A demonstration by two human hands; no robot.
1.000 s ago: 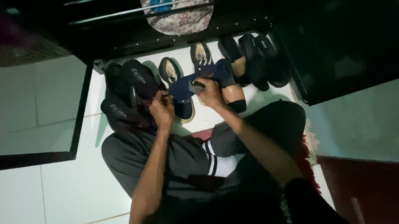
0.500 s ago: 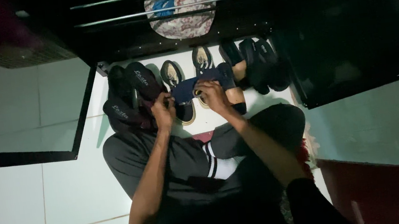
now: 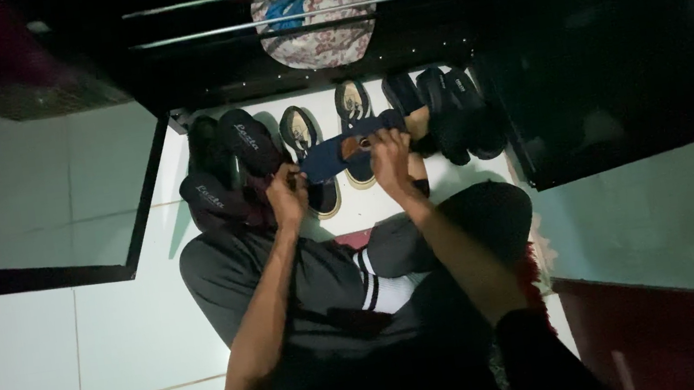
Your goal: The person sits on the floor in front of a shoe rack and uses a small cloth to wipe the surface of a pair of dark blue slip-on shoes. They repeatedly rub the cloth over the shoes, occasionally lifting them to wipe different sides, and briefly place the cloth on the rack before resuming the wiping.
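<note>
Gripping navy sandal (both hands)

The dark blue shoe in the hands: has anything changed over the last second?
Little. Both hands keep hold of the dark blue shoe, the left hand at one end, the right hand at the other; the right hand has slid slightly toward its middle. The row of sandals and shoes on the white floor and the patterned bag above have not moved.

Black sandals, tan slippers on white tile; patterned bag above.
</note>
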